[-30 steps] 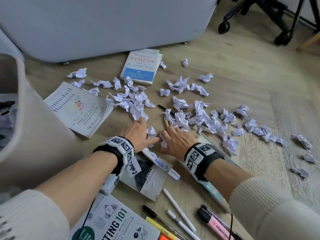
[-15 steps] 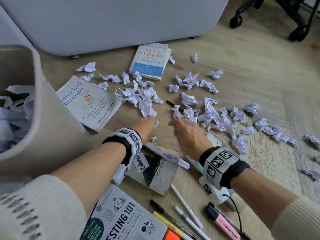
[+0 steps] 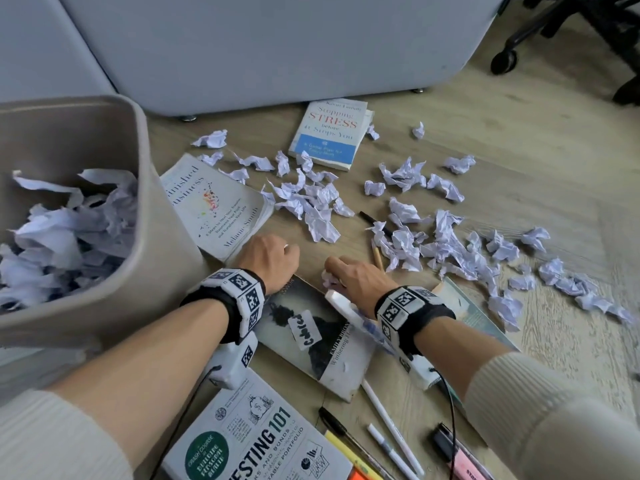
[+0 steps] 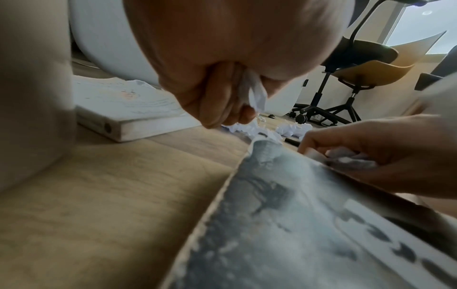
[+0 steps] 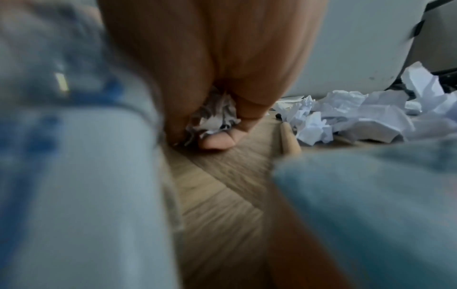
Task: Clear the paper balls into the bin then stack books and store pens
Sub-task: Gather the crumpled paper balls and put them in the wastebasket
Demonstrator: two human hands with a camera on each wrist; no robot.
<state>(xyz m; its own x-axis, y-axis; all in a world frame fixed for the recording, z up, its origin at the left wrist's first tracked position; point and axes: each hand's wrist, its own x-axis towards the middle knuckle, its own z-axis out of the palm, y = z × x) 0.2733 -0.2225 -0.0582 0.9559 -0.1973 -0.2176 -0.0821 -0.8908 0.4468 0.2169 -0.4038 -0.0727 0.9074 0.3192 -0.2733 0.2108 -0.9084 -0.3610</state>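
Observation:
Several crumpled white paper balls [image 3: 446, 244] litter the wooden floor. My left hand [image 3: 272, 252] is curled into a fist around a paper ball [image 4: 254, 93], just above the grey paperback [image 3: 311, 334]. My right hand [image 3: 349, 275] grips another paper ball [image 3: 329, 277] [image 5: 215, 117] at that book's far corner. The beige bin [image 3: 145, 216] stands at the left, holding much crumpled paper. Books lie about: a white one [image 3: 221, 209] beside the bin, a blue-and-white one [image 3: 329, 133] farther off, and an investing book [image 3: 256, 438] near me. Pens [image 3: 391, 420] lie at the bottom.
A large grey rounded piece of furniture [image 3: 277, 46] closes off the far side. Office chair wheels [image 3: 504, 60] stand at the top right. A pencil [image 3: 377, 258] and a black pen [image 3: 372, 220] lie among the paper. A teal book [image 3: 474, 313] lies under my right wrist.
Both hands have drawn back toward me from the pile and closed, each around a paper ball. The view has swung left, showing more of the bin.

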